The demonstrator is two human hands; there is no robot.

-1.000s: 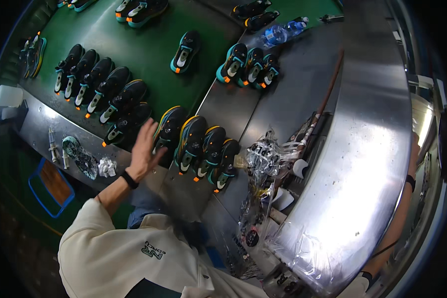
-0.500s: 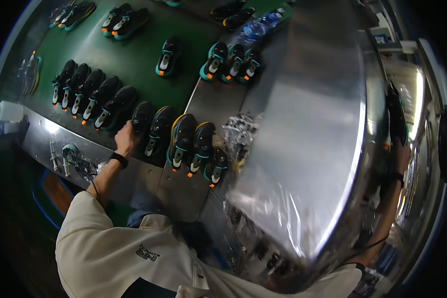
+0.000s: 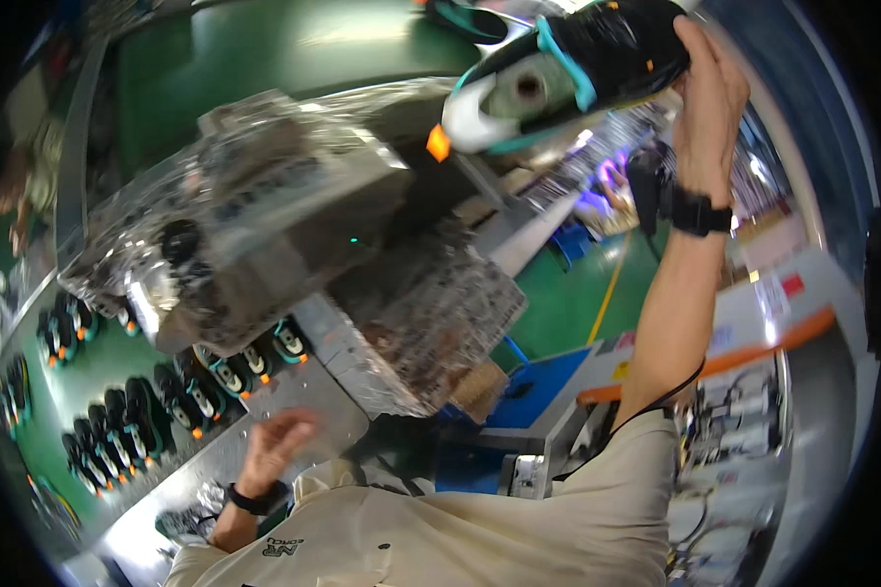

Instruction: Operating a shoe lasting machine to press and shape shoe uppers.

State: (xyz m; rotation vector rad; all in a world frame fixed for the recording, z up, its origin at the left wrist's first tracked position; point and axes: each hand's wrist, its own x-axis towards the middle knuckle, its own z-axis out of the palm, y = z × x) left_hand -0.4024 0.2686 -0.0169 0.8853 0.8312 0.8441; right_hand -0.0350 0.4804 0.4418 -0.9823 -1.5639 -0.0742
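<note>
My right hand [image 3: 707, 93] is raised high at the upper right and grips a black sneaker [image 3: 563, 73] with teal trim, a white toe and an orange tab, sole side showing. My left hand [image 3: 276, 442] hovers low at the centre left with its fingers spread and nothing in it, just above the metal edge of the green conveyor belt [image 3: 64, 391]. Rows of matching black, teal and orange sneakers [image 3: 127, 430] lie on that belt to the left of the hand.
A large machine housing wrapped in clear plastic [image 3: 264, 205] fills the middle. More sneakers [image 3: 250, 362] sit under its lower edge. Blue floor mats and a yellow floor line [image 3: 607, 293] lie right of centre. Another person [image 3: 20, 176] stands at the far left.
The view has swung upward and to the right. My left hand has lifted off the row of sneakers. My right hand has risen overhead holding a sneaker.
</note>
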